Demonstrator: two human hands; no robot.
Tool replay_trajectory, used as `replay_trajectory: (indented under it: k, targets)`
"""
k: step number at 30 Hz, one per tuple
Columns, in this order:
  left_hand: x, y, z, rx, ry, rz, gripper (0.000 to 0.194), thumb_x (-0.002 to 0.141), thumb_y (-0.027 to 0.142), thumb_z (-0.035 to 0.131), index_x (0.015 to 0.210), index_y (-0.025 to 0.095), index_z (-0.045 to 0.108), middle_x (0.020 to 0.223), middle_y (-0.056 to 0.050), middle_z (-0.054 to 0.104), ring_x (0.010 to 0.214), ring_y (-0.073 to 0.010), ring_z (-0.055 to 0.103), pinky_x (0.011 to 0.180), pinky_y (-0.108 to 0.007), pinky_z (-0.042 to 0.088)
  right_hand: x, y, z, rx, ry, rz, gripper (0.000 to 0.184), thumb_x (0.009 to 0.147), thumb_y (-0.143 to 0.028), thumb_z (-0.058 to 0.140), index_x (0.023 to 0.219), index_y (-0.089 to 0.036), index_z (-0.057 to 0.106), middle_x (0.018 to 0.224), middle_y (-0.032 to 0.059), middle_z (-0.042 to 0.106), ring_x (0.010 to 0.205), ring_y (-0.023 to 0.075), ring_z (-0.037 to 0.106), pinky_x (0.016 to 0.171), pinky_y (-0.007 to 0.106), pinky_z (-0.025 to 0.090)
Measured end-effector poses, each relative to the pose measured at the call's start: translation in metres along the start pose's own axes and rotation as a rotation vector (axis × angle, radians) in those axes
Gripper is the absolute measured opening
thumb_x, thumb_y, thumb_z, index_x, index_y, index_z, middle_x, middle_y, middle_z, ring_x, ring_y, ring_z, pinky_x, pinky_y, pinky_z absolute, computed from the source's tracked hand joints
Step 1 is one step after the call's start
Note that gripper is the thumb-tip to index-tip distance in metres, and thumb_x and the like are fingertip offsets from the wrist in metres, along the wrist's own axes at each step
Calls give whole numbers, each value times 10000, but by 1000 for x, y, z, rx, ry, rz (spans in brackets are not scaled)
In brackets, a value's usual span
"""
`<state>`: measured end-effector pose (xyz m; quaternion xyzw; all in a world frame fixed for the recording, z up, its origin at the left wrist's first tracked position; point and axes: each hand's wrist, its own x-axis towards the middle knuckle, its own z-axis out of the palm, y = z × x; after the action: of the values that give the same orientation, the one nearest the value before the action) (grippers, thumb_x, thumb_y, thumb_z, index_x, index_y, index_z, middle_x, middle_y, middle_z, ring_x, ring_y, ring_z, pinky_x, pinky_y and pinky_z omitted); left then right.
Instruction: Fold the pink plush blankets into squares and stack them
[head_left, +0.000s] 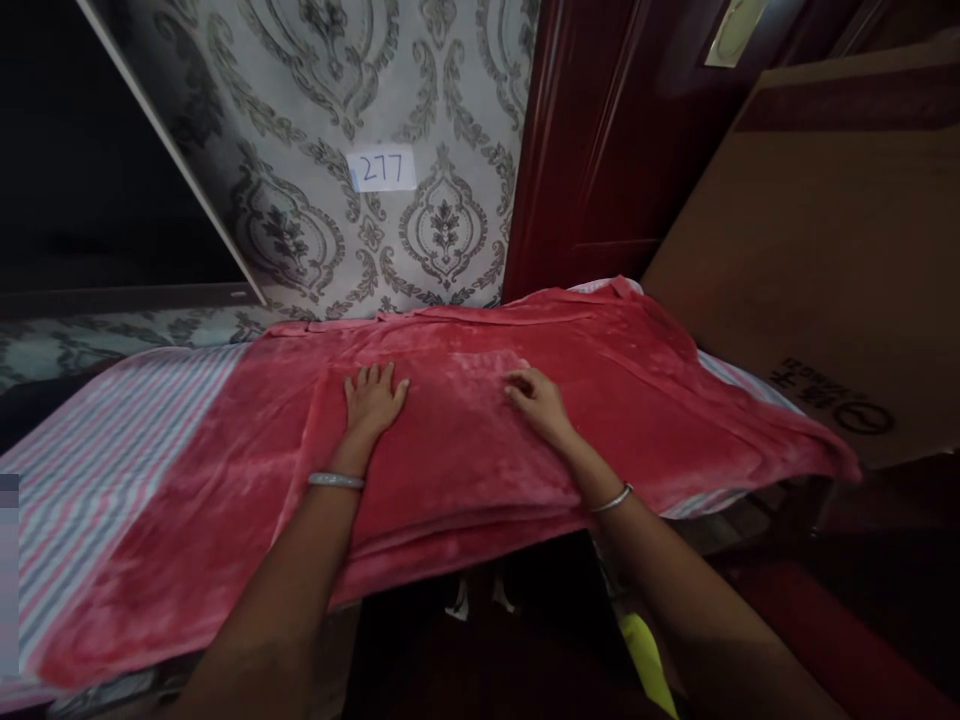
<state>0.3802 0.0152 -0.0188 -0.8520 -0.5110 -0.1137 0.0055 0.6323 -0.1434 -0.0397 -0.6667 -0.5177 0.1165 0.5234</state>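
Note:
A plush red blanket is spread over a striped surface, with a folded section lying on top of it in front of me. My left hand rests palm down near the left far corner of that section, fingers spread. At its right far corner, my right hand has its fingers curled in and appears to pinch the fabric; the fingertips are partly hidden. Layered folds show along the near edge, between my forearms.
Blue, pink and white striped cloth shows at the left. Behind stand a patterned wall with a paper marked 277, and a dark red door. A large cardboard box borders the right; a dark screen is at upper left.

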Motion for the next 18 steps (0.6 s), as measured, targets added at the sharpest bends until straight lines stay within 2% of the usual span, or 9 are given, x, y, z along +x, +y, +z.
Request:
replay_trajectory:
  k: [2,4,8,13,15,18]
  targets:
    - [0,0,0,1,-12,-10,647,1030,470,303,1571,139,431,1598,-190,460,1512,-356,346,1241,-583,236,-3,5,6,-132,-91,-22,275,774,-265,664,1021,-183,755,989,87,705,878,223,636,839,369,523]
    - [1,0,1,3,-19,-23,646,1029,471,308,1577,147,424,1608,-182,450,1516,-353,343,1243,-587,231,-2,9,10,-235,-129,-40,273,769,-230,706,1032,-178,755,970,83,687,872,218,622,827,360,520]
    - [2,-1,3,15,-10,-28,638,1027,469,321,1577,164,428,1607,-167,458,1513,-346,352,1242,-586,240,-1,8,13,-364,-127,-62,207,807,-192,732,1013,-181,751,951,75,670,883,216,613,823,344,508]
    - [2,-1,5,14,-1,-21,632,1028,463,321,1568,158,442,1598,-170,469,1501,-349,367,1238,-585,247,-9,-2,18,-495,-88,-48,107,912,-207,639,954,-210,737,1037,82,670,916,203,621,777,303,479]
    - [2,-2,5,15,9,-14,625,1026,456,328,1557,154,458,1590,-175,477,1494,-351,376,1233,-587,254,-9,-2,19,-481,-62,-47,119,914,-209,607,896,-212,725,1021,80,680,918,203,623,774,299,473]
    - [3,-2,6,10,26,-10,618,1022,454,344,1549,156,470,1573,-176,498,1486,-352,388,1226,-593,267,-5,5,17,-282,33,-3,121,866,-235,583,811,-207,687,893,61,700,852,201,622,775,307,477]
